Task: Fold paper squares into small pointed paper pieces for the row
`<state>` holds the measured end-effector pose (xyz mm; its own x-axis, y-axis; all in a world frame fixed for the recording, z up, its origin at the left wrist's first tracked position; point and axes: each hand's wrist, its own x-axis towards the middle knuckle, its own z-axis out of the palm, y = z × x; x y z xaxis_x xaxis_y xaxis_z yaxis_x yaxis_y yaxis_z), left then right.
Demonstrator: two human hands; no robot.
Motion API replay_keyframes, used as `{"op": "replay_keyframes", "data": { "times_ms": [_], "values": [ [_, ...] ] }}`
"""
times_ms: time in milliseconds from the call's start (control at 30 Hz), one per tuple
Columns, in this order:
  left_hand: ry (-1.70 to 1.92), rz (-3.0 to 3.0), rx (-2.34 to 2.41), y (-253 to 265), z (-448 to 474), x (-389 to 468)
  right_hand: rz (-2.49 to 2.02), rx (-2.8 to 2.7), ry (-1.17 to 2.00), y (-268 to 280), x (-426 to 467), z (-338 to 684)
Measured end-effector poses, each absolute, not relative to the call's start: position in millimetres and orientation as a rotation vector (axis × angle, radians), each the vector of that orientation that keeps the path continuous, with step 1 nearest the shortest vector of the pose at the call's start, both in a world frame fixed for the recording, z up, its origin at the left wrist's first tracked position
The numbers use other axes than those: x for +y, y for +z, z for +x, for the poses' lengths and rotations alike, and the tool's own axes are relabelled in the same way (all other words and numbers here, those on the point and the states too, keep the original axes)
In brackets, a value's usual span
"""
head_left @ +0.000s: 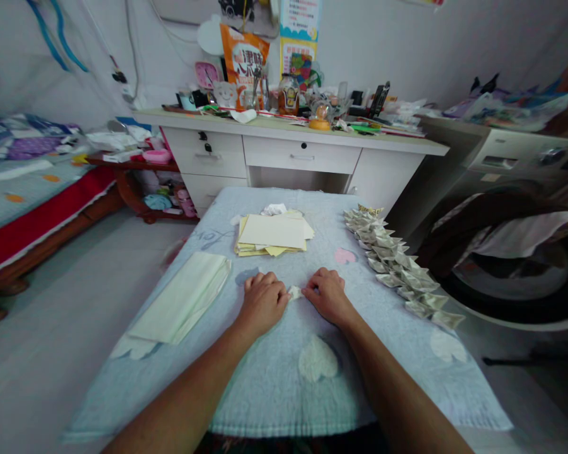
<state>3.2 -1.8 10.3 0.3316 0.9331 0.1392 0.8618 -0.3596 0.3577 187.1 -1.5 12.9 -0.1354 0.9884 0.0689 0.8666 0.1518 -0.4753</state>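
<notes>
Head view: a small piece of pale paper (295,293) is pinched at its two ends between the fingertips of the left hand (264,301) and the right hand (329,295), near the middle of the cloth-covered desk (265,403). Beyond them a stack of paper sheets (273,231) is seen; longer folded sheets (180,301) are laid to the left, and pointed paper shapes (400,265) are lined up at the right.

Left hand (264,302), right hand (329,295) curled, near each other.
</notes>
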Motion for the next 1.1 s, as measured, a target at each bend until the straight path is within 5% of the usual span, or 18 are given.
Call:
{"op": "replay_keyframes", "data": {
  "times_ms": [700,1100],
  "values": [
    [0.483,2.269,1.765,12,3,-4,-1.874,-2.104,0.339,14,-3,176],
    [0.561,2.340,1.380,5,-2,5,-1.886,-2.131,0.295,12,-1,177]
  ]
}}
